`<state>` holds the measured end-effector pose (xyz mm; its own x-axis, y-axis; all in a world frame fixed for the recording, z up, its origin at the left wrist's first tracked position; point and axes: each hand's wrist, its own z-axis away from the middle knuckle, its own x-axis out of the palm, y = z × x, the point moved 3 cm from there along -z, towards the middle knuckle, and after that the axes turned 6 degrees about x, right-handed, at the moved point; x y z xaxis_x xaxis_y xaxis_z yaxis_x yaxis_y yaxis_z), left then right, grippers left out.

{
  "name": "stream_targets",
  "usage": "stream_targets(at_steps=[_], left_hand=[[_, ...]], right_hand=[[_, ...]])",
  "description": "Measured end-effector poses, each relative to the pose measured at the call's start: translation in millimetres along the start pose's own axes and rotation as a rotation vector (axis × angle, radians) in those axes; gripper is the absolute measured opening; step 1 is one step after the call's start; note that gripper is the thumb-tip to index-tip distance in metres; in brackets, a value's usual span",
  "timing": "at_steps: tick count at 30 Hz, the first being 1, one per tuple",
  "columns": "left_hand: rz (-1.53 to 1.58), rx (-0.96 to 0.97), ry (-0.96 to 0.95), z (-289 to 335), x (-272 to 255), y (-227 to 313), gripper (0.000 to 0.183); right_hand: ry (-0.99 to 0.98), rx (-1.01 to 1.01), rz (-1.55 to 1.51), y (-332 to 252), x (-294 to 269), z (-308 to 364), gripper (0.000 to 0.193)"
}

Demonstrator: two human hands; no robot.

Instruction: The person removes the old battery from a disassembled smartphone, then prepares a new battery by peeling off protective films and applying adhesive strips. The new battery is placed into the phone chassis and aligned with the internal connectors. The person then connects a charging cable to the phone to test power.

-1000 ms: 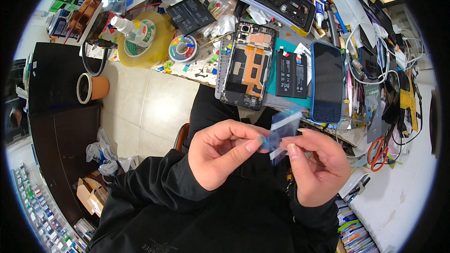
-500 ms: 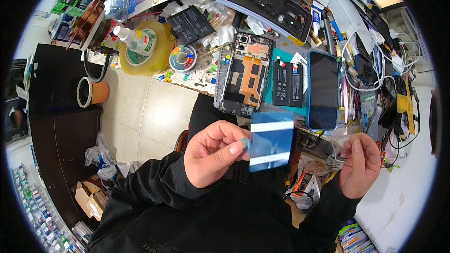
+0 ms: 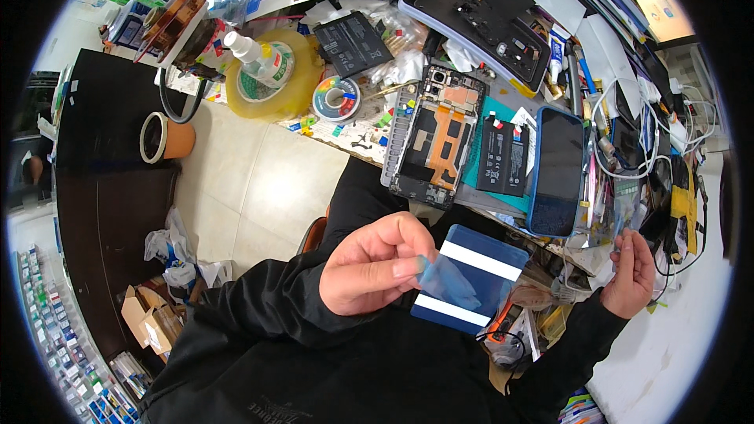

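The left hand (image 3: pixel 375 265) grips the left edge of a blue film sheet (image 3: pixel 491 286) between thumb and fingers. The sheet, marked by two white strips, is held tilted in the air above the lap, in front of the table edge. The right hand (image 3: pixel 628 273) is positioned well apart to the right, fingertips pinched together on a small clear film (image 3: pixel 625 218). On the table lie an opened phone (image 3: pixel 438 137), a black battery (image 3: pixel 503 159) and a blue-cased phone (image 3: pixel 558 173), arranged left to right.
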<state>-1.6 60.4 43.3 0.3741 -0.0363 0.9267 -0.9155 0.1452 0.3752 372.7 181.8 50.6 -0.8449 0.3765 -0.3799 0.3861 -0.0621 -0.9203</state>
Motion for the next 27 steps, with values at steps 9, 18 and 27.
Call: stream_targets(at_steps=[9, 18, 27], left_hand=[[0.051, -0.041, 0.004, 2.4, -0.8, 2.3, 0.014], [0.028, -0.035, 0.035, 2.8, -1.9, 4.0, 0.013], [-0.053, 0.025, 0.15, 1.3, -6.9, -22.6, 0.013]], right_hand=[[-0.073, -0.023, 0.056, 5.8, -2.1, -12.7, 0.025], [-0.063, -0.11, 0.052, -36.1, 18.4, 16.7, 0.027], [-0.981, 0.636, -0.78, -56.3, 100.4, 157.1, 0.063]])
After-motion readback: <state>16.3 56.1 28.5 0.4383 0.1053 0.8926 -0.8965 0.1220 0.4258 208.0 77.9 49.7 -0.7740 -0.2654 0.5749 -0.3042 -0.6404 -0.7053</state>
